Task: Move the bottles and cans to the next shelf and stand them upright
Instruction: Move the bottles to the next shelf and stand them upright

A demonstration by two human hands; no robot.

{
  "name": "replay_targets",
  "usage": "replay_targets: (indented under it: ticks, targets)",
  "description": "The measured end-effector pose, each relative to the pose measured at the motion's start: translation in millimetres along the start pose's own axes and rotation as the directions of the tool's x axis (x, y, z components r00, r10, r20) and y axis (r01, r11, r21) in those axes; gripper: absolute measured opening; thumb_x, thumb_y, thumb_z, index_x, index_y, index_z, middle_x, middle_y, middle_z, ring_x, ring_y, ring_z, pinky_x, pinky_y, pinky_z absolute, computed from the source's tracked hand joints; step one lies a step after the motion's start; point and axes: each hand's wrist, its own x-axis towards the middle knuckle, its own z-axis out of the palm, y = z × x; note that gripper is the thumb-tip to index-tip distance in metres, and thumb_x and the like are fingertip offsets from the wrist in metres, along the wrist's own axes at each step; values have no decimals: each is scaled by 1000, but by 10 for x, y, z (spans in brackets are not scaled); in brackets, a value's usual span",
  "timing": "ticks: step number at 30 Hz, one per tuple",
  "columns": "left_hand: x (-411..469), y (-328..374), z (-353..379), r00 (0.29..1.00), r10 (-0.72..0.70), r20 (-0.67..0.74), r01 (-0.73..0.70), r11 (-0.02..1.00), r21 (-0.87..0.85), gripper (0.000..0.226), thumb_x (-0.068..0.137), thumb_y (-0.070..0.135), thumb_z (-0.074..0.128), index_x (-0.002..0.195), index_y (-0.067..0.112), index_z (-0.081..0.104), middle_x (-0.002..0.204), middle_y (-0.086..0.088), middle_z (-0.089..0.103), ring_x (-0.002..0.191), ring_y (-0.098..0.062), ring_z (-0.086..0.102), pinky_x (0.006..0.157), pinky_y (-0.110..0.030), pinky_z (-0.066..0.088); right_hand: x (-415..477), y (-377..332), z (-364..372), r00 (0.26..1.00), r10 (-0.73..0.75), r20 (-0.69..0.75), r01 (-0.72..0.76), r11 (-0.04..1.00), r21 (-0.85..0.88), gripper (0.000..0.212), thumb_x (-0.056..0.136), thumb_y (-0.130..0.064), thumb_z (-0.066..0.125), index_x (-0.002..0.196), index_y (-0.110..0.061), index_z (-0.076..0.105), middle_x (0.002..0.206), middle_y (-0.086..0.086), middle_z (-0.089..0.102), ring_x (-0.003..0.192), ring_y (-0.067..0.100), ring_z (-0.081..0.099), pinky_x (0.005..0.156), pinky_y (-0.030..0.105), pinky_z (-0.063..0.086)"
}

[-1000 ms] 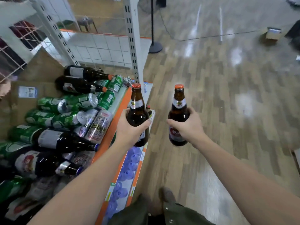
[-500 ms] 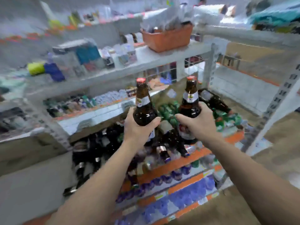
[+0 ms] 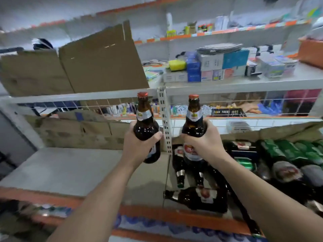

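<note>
Head view — what are the 2 hands holding?

"The left hand point(image 3: 139, 145) has its fingers curled tight round 1 brown bottle point(image 3: 145, 119), upright, held over the grey shelf point(image 3: 61, 168)."

And the other?

"The right hand point(image 3: 204, 145) is clamped on a 2nd bottle point(image 3: 194, 117) (also upright), above the lying bottles point(image 3: 201, 198) and green cans point(image 3: 297, 151) — a white post point(image 3: 165, 123) stands between the 2."

The shelf point(image 3: 70, 165) lies left of the post point(image 3: 165, 119); bottles point(image 3: 201, 198) and, seemingly, cans point(image 3: 293, 151) lie right.
</note>
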Motion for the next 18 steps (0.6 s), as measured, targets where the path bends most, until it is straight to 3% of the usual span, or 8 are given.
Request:
replay_targets:
  ticks: [3,7,10,12,15,18]
  targets:
    - [421,-550,-571,1000,-19,-5,18,999,-48,37,77,17,88,107,15,67,91,9,73,80,4,69,67,-9,49,166,5,936,1000,26,-12,-26,1000,17,43,65,-23,90,99,-21,64,89,-4,74,85,12,72,82,41,59]
    - [1030,-1177,-1476,994,-62,91,66,997,-44,26,81,20,86,99,29,71,90,12,75,88,-2,71,75,-18,52,386,-104,2178,995,91,-37,-90,995,38,47,62,-30,87,102,-22,65,89,-4,74,83,6,71,76,32,55]
    - [1407,-1523,-2120,989,-107,101,109,994,-13,40,75,28,90,107,33,66,92,13,74,87,-2,71,75,-23,52,515,-110,2940,990,143,-16,-143,990,-5,47,64,-29,89,103,-25,63,91,-4,74,87,11,72,82,42,59]
    - [1596,-1703,-2455,986,-132,101,130,991,26,42,70,39,88,103,43,62,85,14,74,78,-1,70,71,-26,56,563,-112,3350,984,179,-2,-179,983,-48,47,64,-31,88,103,-28,62,92,-6,73,87,11,71,79,40,58]
    - [1780,-1934,-2890,982,-155,112,152,988,33,33,81,18,85,93,33,58,69,16,71,59,1,65,58,-19,53,617,-131,3861,979,204,2,-202,968,-146,50,61,-42,86,101,-32,59,92,-9,72,85,9,69,75,40,57]
    - [1868,-2137,-3301,974,-186,134,180,982,53,33,86,5,79,89,30,58,66,15,69,56,-1,64,54,-20,52,662,-143,4315,970,236,58,-225,963,-149,44,65,-38,88,99,-35,60,87,-10,72,78,6,69,75,42,61]
